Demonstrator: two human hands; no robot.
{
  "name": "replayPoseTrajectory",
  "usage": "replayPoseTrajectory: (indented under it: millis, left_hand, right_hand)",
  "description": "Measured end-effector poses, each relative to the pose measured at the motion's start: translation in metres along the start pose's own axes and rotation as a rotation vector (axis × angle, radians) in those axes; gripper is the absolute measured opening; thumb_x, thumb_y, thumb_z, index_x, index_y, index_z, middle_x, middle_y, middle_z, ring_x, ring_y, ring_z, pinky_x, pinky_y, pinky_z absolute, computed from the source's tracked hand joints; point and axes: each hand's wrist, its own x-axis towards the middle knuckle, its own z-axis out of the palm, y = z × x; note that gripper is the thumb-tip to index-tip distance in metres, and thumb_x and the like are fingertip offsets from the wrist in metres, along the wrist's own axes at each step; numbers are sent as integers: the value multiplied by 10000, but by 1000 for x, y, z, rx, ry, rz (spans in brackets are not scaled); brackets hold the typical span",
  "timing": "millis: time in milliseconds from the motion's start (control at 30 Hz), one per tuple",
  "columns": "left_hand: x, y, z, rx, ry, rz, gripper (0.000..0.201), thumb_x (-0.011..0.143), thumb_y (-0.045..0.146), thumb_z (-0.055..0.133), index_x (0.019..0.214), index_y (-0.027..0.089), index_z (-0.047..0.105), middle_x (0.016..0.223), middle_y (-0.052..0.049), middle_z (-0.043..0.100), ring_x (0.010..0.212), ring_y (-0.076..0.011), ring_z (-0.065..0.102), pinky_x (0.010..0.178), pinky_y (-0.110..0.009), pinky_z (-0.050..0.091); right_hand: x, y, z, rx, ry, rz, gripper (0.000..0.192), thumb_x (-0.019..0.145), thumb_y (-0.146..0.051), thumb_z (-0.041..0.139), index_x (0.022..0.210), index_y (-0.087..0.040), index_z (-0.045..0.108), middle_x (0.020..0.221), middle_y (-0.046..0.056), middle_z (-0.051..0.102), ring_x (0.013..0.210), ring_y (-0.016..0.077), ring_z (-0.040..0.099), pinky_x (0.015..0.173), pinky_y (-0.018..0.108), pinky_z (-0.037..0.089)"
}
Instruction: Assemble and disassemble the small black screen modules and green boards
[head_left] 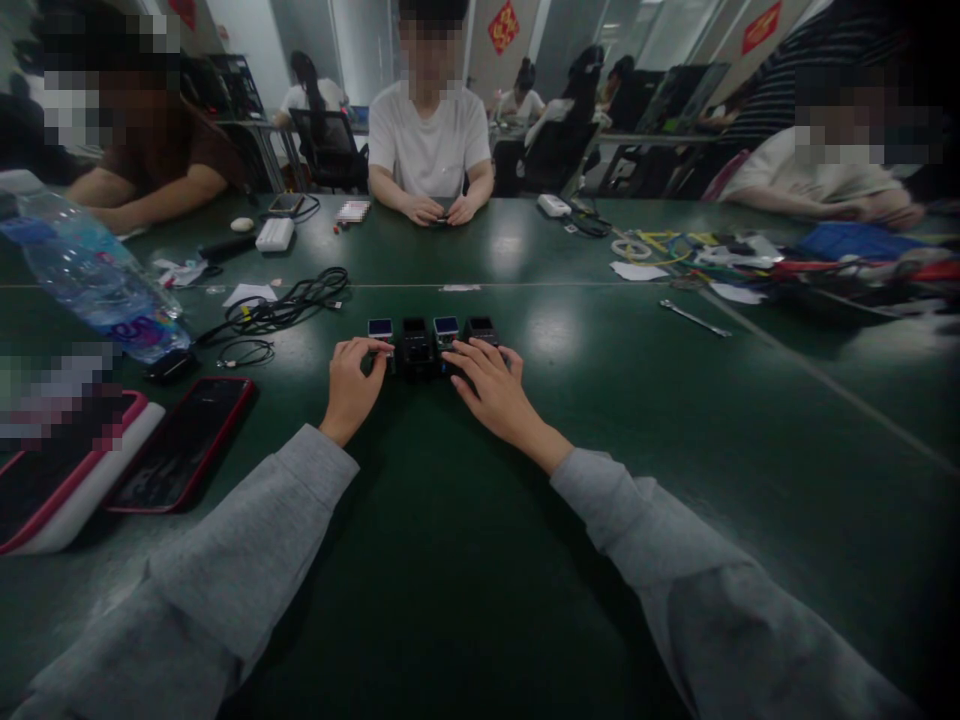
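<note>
Several small handheld devices with screens stand side by side in a row on the dark green table. My left hand (354, 385) is curled at the leftmost pale device (380, 328), its thumb and fingertips closed on the side of it. Beside that one is a black device (415, 342), which neither hand grips. My right hand (495, 390) rests with fingers stretched and apart over the second pale device (446, 326) and the black device (481, 328) at the right end. The fingers hide the lower parts of these devices.
On the left lie a red-edged phone (191, 445), a tilted plastic bottle (112, 280) and coiled black cables (289, 300). A wrench (695, 318) and a pile of coloured wires (795, 260) are on the right. A person in white (430, 140) sits across the table.
</note>
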Motion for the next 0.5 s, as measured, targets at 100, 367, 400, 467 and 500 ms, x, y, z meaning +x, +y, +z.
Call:
replayPoseTrajectory:
  millis: [100,367,400,467,500]
  left_hand:
    - [0,-1,1,-39,-21,-50,115,916,182,588,962,232,681,979,-41,703,993,-239,598,891,-436,493]
    - [1,-1,1,-69,-17,-109,146,893,143,588,940,220,703,962,-54,709,976,-236,603,885,-411,483]
    - [0,-1,1,-74,-13,-111,148,890,140,588,937,221,703,959,-54,710,974,-236,602,881,-412,482]
    - [0,-1,2,-79,-7,-114,148,887,136,591,934,221,702,955,-53,711,973,-236,601,875,-411,482]
    - [0,-1,2,-80,-7,-113,147,887,136,591,935,220,702,956,-53,711,973,-237,600,871,-411,482]
  right_hand:
    - [0,0,0,0,-4,-3,384,1057,-317,377,1428,-282,467,1502,27,474,1419,234,349,1133,487,222]
    - [0,-1,0,-35,-25,0,416,1061,-328,380,1472,-284,429,1529,23,438,1423,231,335,1131,483,215]
    - [0,-1,0,-37,-28,1,417,1061,-328,378,1474,-285,426,1529,23,437,1422,231,333,1130,482,216]
    - [0,-1,0,-41,-31,4,418,1062,-330,375,1475,-288,424,1527,24,438,1421,232,332,1128,482,217]
    - [0,-1,0,-42,-32,6,419,1062,-332,374,1476,-290,423,1525,26,440,1420,234,332,1127,483,217]
